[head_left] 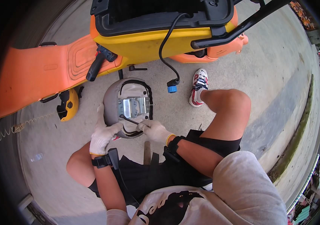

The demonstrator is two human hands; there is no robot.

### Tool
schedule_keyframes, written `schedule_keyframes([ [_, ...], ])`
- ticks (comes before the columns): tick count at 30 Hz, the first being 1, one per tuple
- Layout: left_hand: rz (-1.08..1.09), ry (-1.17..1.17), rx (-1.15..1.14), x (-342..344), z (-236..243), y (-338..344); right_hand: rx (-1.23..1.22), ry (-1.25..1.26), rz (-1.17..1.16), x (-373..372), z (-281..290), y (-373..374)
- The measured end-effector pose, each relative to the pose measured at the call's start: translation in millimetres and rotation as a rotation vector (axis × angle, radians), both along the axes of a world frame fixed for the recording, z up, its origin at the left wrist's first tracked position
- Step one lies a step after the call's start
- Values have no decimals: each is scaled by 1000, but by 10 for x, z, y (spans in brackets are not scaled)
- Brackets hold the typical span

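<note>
Orange-and-yellow scooter body (55, 71), opened, lying beyond both hands on the concrete floor (220, 93); from its black compartment a black cable (162, 48) hangs down to a blue-capped plug (172, 89) just past the right hand. Grey seat shell (111, 99), underside up, held between the person's knees and resting low in front of them; a bright metal bracket (132, 107) sits in its recess, ringed by a black rubber edge. Left hand (103, 137), in a white work glove, has its grip closed around the near left rim of the shell and steadies it. Right hand (155, 131), also gloved, has its grip clamped on a slim dark tool (130, 120), whose tip points away from the hand toward the lower edge of the bracket. A small yellow-and-black housing (68, 105) lies on the floor to the far left of the left hand.

Risks, as judged from this arrangement: the shell is braced by one hand only, so sideways force on the tool could rotate it and let the tip skid off the fastener toward the left fingers close by. The tool's angle to the fastener looks shallow, which would favour slipping or rounding. Whether the tip is seated cannot be told. The dangling plug could snag a lifted elbow.
</note>
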State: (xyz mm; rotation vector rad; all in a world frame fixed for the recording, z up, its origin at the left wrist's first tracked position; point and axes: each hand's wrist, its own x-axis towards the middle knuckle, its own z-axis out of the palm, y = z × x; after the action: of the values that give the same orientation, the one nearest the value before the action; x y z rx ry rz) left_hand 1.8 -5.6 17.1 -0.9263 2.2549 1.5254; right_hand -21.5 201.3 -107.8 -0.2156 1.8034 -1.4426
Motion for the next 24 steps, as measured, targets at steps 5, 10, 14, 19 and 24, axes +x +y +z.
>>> schedule_keyframes([
  [5,16,-31,37,16,-20,-30,-30,-321,19,-34,1,-24],
  [10,-1,-7,33,29,-52,-42,9,-511,-33,-27,-12,-108],
  [14,-27,28,19,61,-103,-68,71,-624,32,2,105,-166],
  [19,-31,38,65,49,-86,-74,53,-712,127,103,157,-195],
  [24,-51,19,39,52,-86,-87,-220,-1057,163,182,322,-246],
])
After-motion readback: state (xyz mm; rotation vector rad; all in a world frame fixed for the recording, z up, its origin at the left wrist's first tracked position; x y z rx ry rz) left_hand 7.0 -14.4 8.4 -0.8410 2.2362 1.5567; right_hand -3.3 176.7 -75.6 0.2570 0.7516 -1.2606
